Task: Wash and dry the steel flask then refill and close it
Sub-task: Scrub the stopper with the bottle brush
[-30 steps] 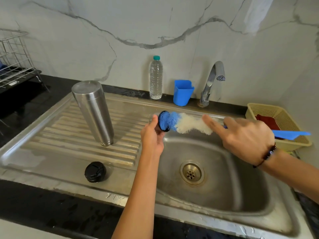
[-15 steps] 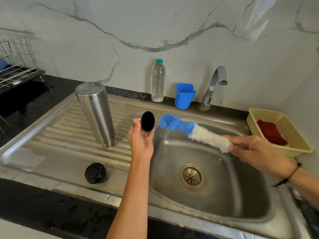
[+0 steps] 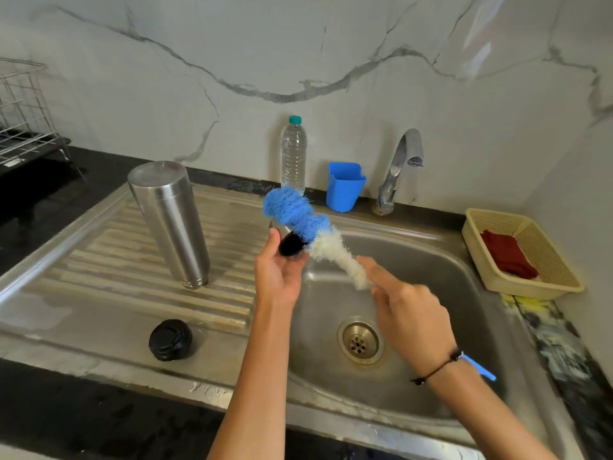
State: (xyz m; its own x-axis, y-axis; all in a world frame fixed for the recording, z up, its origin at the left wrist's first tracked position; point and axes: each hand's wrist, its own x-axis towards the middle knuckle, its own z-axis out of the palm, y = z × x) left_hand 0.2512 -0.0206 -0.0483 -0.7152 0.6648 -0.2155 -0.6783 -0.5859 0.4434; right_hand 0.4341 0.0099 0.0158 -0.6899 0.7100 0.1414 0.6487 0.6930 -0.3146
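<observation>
Near the bottom left, a black cap sits on the drainboard. At centre, the right hand grips a bottle brush; the left hand grasps a small steel cup against its bristles. Left of centre the steel flask stands inverted. Farther back, the water bottle shows no readable label.

We record a white marble-patterned wall with grey veins across twelve o'clock. Below it, a black stone countertop surrounds a stainless steel sink unit with a ribbed drainboard at nine o'clock. A chrome curved tap stands at one o'clock. A steel wire dish rack sits at ten o'clock. Soft daylight reflects off the wall at one o'clock.
</observation>
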